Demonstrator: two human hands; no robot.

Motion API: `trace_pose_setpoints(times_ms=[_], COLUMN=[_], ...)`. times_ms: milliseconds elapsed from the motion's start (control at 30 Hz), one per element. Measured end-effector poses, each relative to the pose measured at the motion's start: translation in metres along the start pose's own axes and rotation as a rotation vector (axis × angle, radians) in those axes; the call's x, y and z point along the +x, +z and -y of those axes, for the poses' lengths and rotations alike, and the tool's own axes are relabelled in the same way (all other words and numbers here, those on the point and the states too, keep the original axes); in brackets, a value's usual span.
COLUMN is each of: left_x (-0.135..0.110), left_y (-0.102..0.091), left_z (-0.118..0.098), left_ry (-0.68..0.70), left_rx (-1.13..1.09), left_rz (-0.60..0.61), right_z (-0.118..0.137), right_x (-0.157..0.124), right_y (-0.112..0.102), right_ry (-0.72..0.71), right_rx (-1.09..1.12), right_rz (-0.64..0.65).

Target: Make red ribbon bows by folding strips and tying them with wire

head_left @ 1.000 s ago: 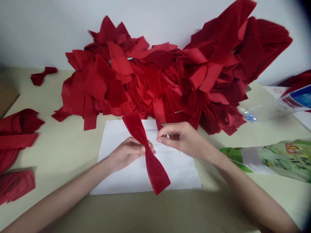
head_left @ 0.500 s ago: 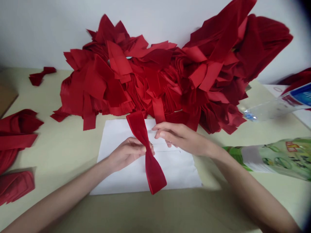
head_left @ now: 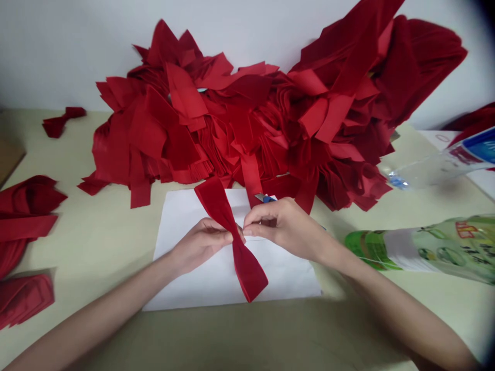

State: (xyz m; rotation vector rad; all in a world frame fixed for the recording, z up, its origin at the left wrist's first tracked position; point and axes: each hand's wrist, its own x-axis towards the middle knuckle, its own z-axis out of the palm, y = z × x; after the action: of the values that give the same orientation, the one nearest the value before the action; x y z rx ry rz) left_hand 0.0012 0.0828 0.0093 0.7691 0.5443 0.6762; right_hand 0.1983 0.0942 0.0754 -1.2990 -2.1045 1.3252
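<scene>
A red velvet bow (head_left: 247, 268) lies slantwise over a white sheet of paper (head_left: 185, 278), pinched narrow at its middle. My left hand (head_left: 199, 245) is closed on that pinched waist from the left. My right hand (head_left: 284, 226) comes in from the right, its thumb and forefinger pinched together at the same waist; what they hold, if anything, is too small to see. A small blue object (head_left: 266, 198) shows just behind my right hand, partly hidden.
A big heap of red fabric strips (head_left: 247, 113) fills the back of the table against the wall. Folded red pieces (head_left: 27, 216) lie at the left, a finished bow (head_left: 62, 121) at far left. Plastic bags (head_left: 433, 247) lie at the right.
My right hand has moved left, from a little apart to the bow's waist, where its fingers have pinched. The bow has shifted slightly. My left hand has kept its grip.
</scene>
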Motion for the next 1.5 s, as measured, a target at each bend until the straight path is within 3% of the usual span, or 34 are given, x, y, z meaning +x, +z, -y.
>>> trace_pose_setpoints(times_ms=[167, 367, 633, 1167, 1500], left_x=[-0.001, 0.0, -0.002, -0.001, -0.002], left_y=[0.005, 0.011, 0.017, 0.017, 0.02], left_z=[0.0, 0.001, 0.003, 0.007, 0.01], left_ry=[-0.002, 0.019, 0.048, 0.041, 0.047], left_rx=[-0.063, -0.068, 0.011, 0.053, 0.112], left_rz=[-0.079, -0.215, -0.218, -0.353, -0.423], right_z=[0.011, 0.022, 0.002, 0.004, 0.002], right_x=[-0.002, -0.008, 0.002, -0.003, -0.003], right_y=[-0.009, 0.002, 0.015, 0.008, 0.01], right_ry=[-0.037, -0.071, 0.033, 0.062, 0.09], right_rx=[-0.041, 0.14, -0.038, -0.023, -0.145], right_rz=[-0.161, -0.008, -0.056, -0.028, -0.028])
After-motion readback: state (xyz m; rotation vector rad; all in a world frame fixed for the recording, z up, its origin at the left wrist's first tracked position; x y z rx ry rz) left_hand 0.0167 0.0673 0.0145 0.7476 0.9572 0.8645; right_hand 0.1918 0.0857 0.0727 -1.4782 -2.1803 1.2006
